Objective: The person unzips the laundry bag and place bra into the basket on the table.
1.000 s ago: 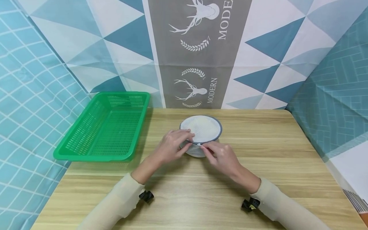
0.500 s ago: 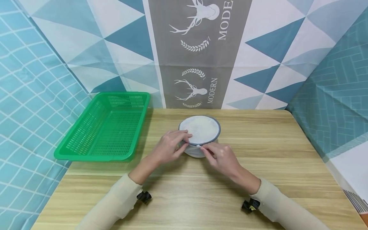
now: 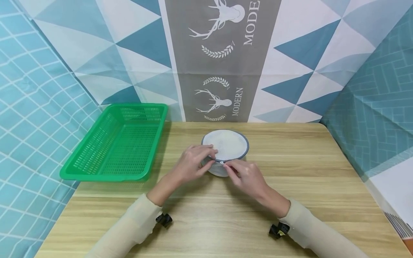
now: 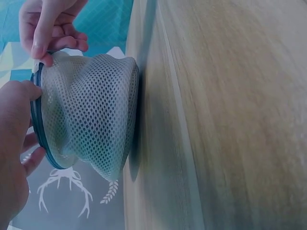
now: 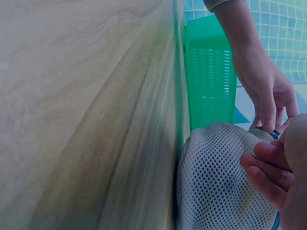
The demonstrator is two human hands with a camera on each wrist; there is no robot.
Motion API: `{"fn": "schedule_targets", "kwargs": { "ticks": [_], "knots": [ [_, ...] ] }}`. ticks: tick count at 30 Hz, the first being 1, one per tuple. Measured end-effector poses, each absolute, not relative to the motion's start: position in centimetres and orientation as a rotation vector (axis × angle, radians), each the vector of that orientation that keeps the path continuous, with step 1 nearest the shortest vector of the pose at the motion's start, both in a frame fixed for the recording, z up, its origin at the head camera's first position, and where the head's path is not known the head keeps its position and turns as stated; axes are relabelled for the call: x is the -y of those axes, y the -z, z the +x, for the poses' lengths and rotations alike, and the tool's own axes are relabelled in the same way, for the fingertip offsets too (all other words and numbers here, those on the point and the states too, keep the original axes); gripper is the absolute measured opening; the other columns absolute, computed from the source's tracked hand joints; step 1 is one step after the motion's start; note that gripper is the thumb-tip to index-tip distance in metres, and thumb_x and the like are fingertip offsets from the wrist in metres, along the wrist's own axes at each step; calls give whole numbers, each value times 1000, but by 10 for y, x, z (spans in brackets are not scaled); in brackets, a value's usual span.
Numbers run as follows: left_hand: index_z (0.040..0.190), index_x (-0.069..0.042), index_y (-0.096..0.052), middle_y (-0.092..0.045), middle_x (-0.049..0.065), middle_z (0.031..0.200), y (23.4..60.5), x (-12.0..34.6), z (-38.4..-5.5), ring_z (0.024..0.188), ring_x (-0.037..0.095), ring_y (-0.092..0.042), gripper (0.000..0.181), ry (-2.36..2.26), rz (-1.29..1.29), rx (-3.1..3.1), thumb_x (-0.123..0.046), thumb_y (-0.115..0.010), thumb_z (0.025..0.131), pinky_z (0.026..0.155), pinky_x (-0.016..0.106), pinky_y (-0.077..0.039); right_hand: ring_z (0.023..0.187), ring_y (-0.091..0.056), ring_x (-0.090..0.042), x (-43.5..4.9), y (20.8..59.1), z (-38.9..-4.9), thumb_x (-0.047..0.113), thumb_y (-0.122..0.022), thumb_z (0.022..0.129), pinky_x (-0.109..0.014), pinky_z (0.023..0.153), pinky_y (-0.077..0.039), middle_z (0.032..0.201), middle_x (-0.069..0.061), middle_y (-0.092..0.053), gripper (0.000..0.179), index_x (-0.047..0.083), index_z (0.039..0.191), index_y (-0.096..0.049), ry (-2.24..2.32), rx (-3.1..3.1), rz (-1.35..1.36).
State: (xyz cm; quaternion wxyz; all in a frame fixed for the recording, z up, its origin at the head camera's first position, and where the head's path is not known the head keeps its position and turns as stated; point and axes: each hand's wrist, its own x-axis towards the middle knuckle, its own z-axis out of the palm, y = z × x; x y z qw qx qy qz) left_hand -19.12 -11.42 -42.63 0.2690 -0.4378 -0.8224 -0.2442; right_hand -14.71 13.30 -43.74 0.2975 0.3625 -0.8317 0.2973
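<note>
A round white mesh laundry bag [image 3: 230, 143] with a blue-grey zip rim stands upright on the wooden table. In the left wrist view its mesh side [image 4: 98, 108] looks slightly creased. My left hand [image 3: 193, 162] pinches the rim at the near left, with fingertips on the top and the thumb below the edge. Just right of that, my right hand [image 3: 250, 177] pinches the small white zip pull [image 3: 222, 162] at the front of the rim. Seen from the right wrist, the other fingers of my right hand [image 5: 273, 167] curl beside the mesh.
A green perforated plastic basket [image 3: 129, 150] sits at the table's left, with nothing in it. Patterned cloth [image 3: 222, 61] covers the wall behind the table [image 3: 206, 222]. Blue tiled-print sheets [image 3: 29, 107] hang at both sides.
The bag shifts slightly left, then back right, along with my left hand. My right hand and the zip pull move a little to the left. Both hands keep their hold.
</note>
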Motion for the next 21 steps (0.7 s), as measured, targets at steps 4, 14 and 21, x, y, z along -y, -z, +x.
{"fn": "schedule_targets", "kwargs": {
  "ticks": [4,14,21],
  "knots": [
    [104,-12,-73,-87,8,124,426,115,-190,127,33,-82,17,674,-1180,2227,-14,-87,95,95,50,-67,63,-66,-4,-133,439,-147,4,-80,101,-14,56,-50,81,-3,-82,7,3,94,-82,-795,2215,957],
    [102,-10,-69,-86,9,126,427,121,-188,128,34,-81,16,686,-1166,2275,-5,-83,95,103,54,-66,63,-68,-4,-135,443,-148,2,-83,97,-16,58,-54,81,-3,-82,1,3,97,-83,-796,2202,964],
    [103,-11,-70,-87,9,125,427,122,-188,128,34,-81,17,696,-1157,2264,-7,-85,95,102,54,-67,63,-70,-5,-134,442,-148,3,-82,98,-16,59,-56,81,-3,-82,2,2,99,-82,-796,2201,965]
  ]
}}
